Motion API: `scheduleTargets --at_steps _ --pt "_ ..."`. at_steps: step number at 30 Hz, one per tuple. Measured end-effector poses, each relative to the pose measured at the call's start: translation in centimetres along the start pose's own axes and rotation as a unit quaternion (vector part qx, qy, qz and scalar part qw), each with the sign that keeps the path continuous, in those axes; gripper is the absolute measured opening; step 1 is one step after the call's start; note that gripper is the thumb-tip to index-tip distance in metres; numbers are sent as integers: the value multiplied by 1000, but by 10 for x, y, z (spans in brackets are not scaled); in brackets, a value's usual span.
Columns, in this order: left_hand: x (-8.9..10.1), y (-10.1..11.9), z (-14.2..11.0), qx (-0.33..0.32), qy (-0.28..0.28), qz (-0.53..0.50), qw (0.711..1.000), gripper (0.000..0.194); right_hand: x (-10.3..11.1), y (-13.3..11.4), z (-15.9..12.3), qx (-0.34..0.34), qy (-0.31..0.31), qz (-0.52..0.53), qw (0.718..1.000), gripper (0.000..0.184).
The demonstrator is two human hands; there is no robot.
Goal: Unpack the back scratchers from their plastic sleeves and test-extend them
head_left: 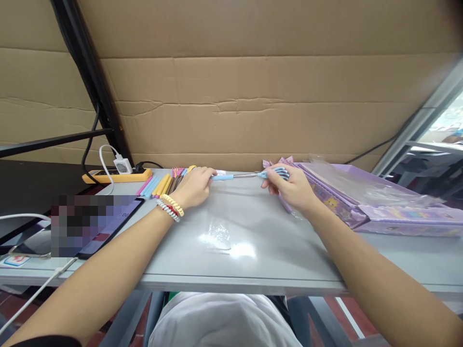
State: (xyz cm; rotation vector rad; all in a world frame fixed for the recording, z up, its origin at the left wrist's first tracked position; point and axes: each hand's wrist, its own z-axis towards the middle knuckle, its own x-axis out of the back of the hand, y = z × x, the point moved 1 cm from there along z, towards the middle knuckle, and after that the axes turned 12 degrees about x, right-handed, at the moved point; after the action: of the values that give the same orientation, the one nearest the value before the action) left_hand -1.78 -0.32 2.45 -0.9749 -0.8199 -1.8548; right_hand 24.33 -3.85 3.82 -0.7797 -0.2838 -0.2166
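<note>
An extendable back scratcher (244, 175) with a light blue handle, a thin metal rod and a light blue clawed head stretches level between my two hands. My left hand (193, 187) is closed on the handle end. With its fingers pinched just below the claw, my right hand (292, 188) grips the other end. Beside my left hand lies a row of similar sticks (163, 186) in pink, blue, yellow and brown, partly covered by that hand. A purple printed box (334, 205) with clear plastic film (365, 185) is to the right of my right hand.
On the left, a tablet (112, 229) lies on the grey table (253, 262), near a yellow power strip (142, 176) with a white charger (123, 165) and cables. Small clear plastic (219, 236) lies in front. A cardboard wall (231, 82) stands behind.
</note>
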Motion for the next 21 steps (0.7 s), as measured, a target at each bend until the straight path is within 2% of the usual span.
scheduleTargets --at_steps 3,10,15,21 --pt "3 -1 -2 -33 12 -6 999 32 0 4 -2 22 -39 -102 994 46" --pt "21 8 -7 4 -37 116 993 28 -10 10 -5 17 -56 -16 998 42" --pt "29 13 -10 8 -34 170 985 30 -15 17 -8 17 -57 31 998 38" --pt "30 13 -11 6 -19 172 985 41 -20 15 -9 5 -79 46 996 39"
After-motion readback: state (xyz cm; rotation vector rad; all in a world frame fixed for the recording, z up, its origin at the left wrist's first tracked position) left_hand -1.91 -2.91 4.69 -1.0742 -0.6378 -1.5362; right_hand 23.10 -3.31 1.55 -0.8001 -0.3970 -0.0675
